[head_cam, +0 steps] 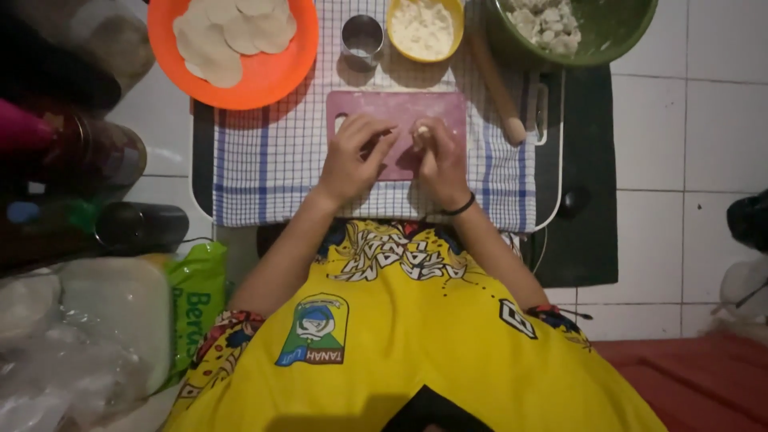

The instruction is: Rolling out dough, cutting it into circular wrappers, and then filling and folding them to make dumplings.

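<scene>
Here, going left to right, the left hand [354, 156] is seen with fingers curled over the pink cutting board [398, 108], nothing clearly gripped. Just beside it, a small dough piece [422, 130] is pinched at the fingertips of the right hand [438, 156], above the checked cloth [264, 152]. An orange plate [272, 76] of dough rounds is set beyond.

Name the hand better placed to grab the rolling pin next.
Right hand, probably: it holds the dough piece nearer the rolling pin lying to its right; the left hand would have to cross over.
</scene>
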